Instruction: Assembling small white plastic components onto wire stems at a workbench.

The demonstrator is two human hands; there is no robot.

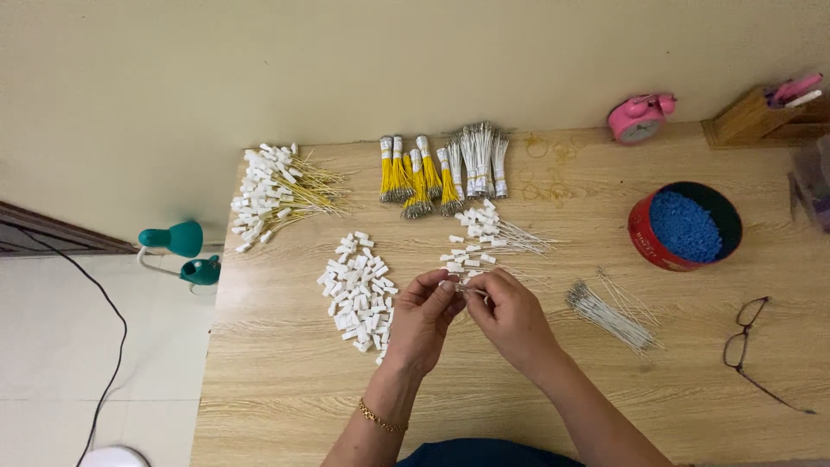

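The pale wood-grain laminate table looks smooth and matt. Small white plastic caps lie dull beside thin silvery metal wires. The round red tin shines glossy around rough blue granules.

— What does the person wear on the arms?
— No sleeves show; both forearms are bare. The left wrist carries a thin gold chain bracelet.
— And lower down?
— Dark blue clothing at the near edge.
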